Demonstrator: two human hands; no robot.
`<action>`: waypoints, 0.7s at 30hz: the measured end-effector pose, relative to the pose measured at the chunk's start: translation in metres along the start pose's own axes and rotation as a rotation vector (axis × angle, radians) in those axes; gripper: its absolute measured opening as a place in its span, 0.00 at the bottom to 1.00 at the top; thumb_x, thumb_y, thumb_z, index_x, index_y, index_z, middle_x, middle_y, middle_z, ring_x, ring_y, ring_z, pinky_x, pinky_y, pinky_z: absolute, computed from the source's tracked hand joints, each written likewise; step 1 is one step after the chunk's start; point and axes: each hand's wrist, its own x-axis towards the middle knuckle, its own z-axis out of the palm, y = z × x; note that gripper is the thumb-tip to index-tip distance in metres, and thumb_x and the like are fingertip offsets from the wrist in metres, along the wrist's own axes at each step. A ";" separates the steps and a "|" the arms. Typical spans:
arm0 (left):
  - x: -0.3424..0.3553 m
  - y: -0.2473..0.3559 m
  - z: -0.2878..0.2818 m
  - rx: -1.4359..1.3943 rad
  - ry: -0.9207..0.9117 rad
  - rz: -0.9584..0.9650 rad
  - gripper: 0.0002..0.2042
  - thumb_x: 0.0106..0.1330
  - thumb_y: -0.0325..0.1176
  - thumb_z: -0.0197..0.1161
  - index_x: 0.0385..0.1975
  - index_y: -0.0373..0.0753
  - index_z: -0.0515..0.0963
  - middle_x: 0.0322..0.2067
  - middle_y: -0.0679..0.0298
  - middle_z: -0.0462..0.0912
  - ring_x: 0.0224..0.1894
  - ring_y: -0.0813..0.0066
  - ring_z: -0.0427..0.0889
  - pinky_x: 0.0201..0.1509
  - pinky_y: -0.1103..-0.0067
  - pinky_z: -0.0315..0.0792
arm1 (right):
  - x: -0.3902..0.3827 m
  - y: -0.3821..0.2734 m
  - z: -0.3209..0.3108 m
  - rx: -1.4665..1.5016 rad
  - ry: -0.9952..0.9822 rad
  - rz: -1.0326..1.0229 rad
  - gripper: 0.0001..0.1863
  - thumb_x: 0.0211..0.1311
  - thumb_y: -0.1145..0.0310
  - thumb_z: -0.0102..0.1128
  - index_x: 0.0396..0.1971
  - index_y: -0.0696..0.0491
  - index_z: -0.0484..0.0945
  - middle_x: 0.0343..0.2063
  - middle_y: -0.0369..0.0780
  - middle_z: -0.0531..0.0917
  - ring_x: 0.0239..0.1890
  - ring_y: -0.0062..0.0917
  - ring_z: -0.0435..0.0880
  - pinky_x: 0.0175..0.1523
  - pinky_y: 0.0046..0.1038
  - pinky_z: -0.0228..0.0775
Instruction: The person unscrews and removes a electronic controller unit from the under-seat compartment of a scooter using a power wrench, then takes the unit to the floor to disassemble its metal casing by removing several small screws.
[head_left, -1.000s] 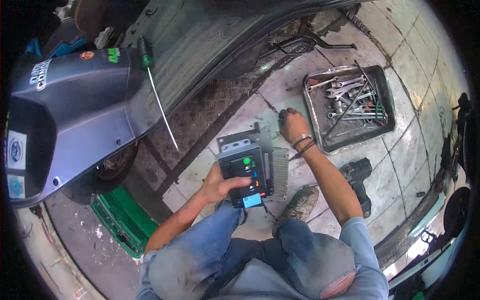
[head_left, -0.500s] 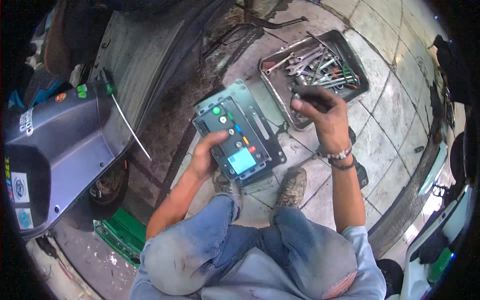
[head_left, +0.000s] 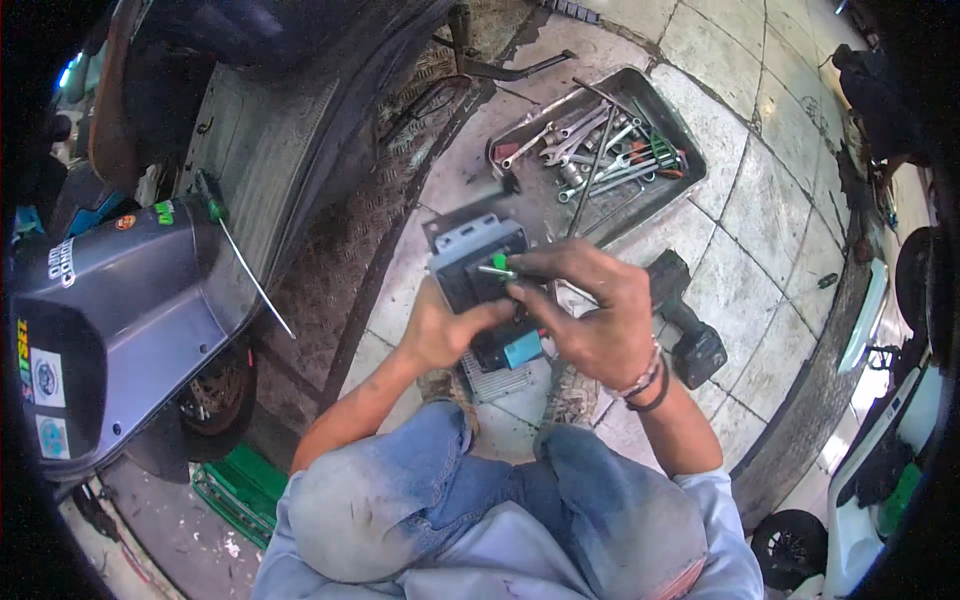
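In front of my knees, my left hand (head_left: 445, 325) is wrapped round the left side of a dark box-shaped electronic unit (head_left: 465, 280), a motor controller by its look. It has a green terminal and a light-blue rectangular label, and it is tilted and partly blurred. My right hand (head_left: 600, 315) is over the box, with thumb and fingertips pinching a small shiny metal bolt (head_left: 495, 271) beside the green terminal. The right hand hides much of the box's face. Beyond the hands stands a metal tray (head_left: 650, 100) with several wrenches (head_left: 590, 150).
A dark cordless drill (head_left: 690, 330) lies on the tiled floor to the right of my right hand. On the left stands a grey scooter panel (head_left: 140, 300) with a white cable (head_left: 255, 255) sticking out. A green plastic crate (head_left: 240, 485) sits below it. A screwdriver (head_left: 826, 281) lies far right.
My right hand has come down and left from beside the tray to the box, carrying the small bolt. The left hand has tilted the box and shifted its grip.
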 end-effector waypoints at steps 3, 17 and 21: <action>-0.007 -0.003 0.003 0.095 -0.107 -0.057 0.18 0.59 0.31 0.70 0.47 0.29 0.80 0.41 0.57 0.87 0.44 0.73 0.85 0.49 0.74 0.78 | 0.003 -0.002 0.007 -0.067 0.009 -0.063 0.10 0.52 0.76 0.72 0.35 0.56 0.86 0.32 0.43 0.86 0.34 0.35 0.87 0.39 0.30 0.78; -0.018 -0.003 0.009 0.348 -0.157 -0.270 0.20 0.57 0.42 0.75 0.38 0.30 0.81 0.30 0.56 0.87 0.33 0.72 0.86 0.37 0.71 0.78 | 0.002 0.003 0.020 -0.325 -0.089 -0.111 0.07 0.49 0.73 0.72 0.28 0.58 0.84 0.25 0.44 0.80 0.29 0.41 0.82 0.34 0.37 0.74; -0.022 -0.019 0.009 0.203 -0.189 -0.272 0.18 0.54 0.37 0.75 0.37 0.31 0.80 0.31 0.59 0.86 0.36 0.73 0.85 0.40 0.72 0.78 | 0.007 0.004 0.020 -0.408 -0.200 0.047 0.10 0.50 0.65 0.72 0.31 0.53 0.86 0.27 0.42 0.81 0.33 0.40 0.82 0.39 0.39 0.76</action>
